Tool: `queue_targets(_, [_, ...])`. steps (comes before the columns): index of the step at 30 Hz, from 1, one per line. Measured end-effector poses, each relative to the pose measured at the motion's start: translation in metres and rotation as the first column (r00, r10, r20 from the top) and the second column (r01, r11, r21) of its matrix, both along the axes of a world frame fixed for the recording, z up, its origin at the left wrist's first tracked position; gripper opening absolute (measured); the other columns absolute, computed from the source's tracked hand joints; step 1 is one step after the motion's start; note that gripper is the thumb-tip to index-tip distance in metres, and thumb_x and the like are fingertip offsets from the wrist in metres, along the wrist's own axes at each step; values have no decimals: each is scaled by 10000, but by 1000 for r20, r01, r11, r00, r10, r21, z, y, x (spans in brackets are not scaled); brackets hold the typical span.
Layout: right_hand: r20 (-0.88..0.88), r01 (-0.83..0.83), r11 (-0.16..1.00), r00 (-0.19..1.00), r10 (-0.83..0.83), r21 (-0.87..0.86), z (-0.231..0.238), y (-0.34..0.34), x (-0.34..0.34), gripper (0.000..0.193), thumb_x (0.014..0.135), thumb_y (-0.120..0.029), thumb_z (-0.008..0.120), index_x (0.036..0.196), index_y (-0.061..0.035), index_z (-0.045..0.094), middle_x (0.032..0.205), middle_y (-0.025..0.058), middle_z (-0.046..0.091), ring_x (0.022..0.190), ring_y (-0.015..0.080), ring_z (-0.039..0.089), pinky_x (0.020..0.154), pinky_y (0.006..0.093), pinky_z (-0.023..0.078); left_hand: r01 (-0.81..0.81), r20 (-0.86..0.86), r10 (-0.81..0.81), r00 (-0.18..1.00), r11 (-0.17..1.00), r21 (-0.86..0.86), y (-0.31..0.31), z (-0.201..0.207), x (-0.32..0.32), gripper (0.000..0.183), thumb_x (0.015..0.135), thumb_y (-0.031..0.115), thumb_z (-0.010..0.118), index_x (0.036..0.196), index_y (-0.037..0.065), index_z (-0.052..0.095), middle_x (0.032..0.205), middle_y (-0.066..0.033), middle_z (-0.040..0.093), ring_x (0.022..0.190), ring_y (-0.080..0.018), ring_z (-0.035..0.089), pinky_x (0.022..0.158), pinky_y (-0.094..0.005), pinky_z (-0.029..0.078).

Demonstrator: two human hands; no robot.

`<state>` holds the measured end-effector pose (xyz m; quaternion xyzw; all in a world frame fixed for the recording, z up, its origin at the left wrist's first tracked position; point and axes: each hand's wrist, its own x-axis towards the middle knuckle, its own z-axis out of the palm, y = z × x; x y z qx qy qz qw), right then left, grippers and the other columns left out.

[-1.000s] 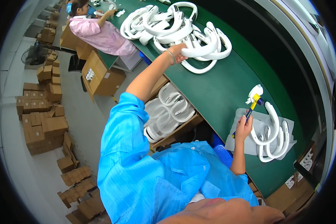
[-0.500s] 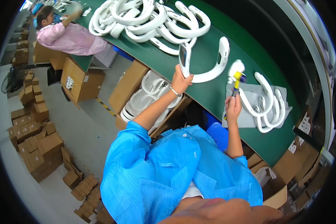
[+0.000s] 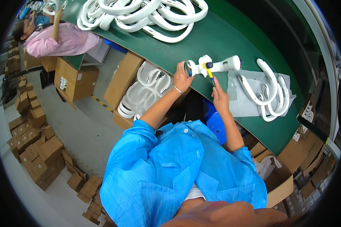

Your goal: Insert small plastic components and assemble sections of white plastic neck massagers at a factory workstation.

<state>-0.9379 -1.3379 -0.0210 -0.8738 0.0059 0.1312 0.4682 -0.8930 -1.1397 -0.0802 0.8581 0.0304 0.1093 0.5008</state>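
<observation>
My left hand (image 3: 182,78) is closed around one end of a white U-shaped plastic band (image 3: 224,65), shaped like a neck fan. The band is turned nearly edge-on, its far end pointing right. My right hand (image 3: 220,97) grips the handle of a small hammer (image 3: 209,72) with yellow and dark blue parts. Its head is over the middle of the band; whether they touch I cannot tell. A white wad (image 3: 205,59) shows at the head. To the right, several similar white bands (image 3: 269,99) lie on a pale sheet (image 3: 236,108).
A heap of white bands (image 3: 140,17) covers the far left of the green table (image 3: 178,53). Below the table edge stands a cardboard box (image 3: 119,75) of white bands in clear trays. A person in pink (image 3: 60,39) works farther left. An open carton (image 3: 282,189) stands lower right.
The held band has turned from its open U shape to nearly edge-on. My right hand has brought the hammer left, from beside the pale sheet to over the band.
</observation>
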Motion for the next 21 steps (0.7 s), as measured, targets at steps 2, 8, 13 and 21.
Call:
queue_targets(2, [101, -52, 996, 993, 59, -76, -12, 5, -2, 485, 886, -53, 533, 1354, -152, 449, 741, 200, 612, 677, 351, 613, 633, 410, 475, 7, 129, -10, 992, 1000, 29, 3, 2, -1, 433, 741, 76, 714, 1053, 9, 421, 816, -122, 571, 698, -226, 603, 601, -342, 486])
queue_targets(8, [20, -30, 997, 999, 32, -64, 15, 12, 15, 470, 882, -58, 542, 1336, -148, 460, 853, 253, 616, 764, 417, 600, 643, 437, 471, 6, -127, -47, 991, 952, -306, 6, -35, -11, 416, 743, 1, 710, 1068, 27, 451, 851, -48, 539, 712, -108, 549, 606, -240, 465])
queue_targets(13, [95, -172, 964, 976, 195, -204, -7, 6, 19, 481, 883, -69, 541, 1347, -158, 444, 831, 212, 623, 729, 390, 602, 609, 467, 453, -23, -90, 1, 996, 969, -245, 7, -27, -8, 488, 713, 112, 751, 1081, 3, 450, 910, -133, 564, 805, -255, 588, 668, -336, 489])
queue_targets(21, [263, 17, 816, 950, 167, -578, -4, -22, 9, 530, 857, -92, 577, 1360, -193, 443, 719, 127, 592, 590, 306, 592, 534, 417, 475, -1, -54, 12, 998, 983, 186, -20, 48, 11, 552, 689, 129, 704, 1125, -52, 417, 979, -242, 528, 766, -423, 585, 668, -443, 506])
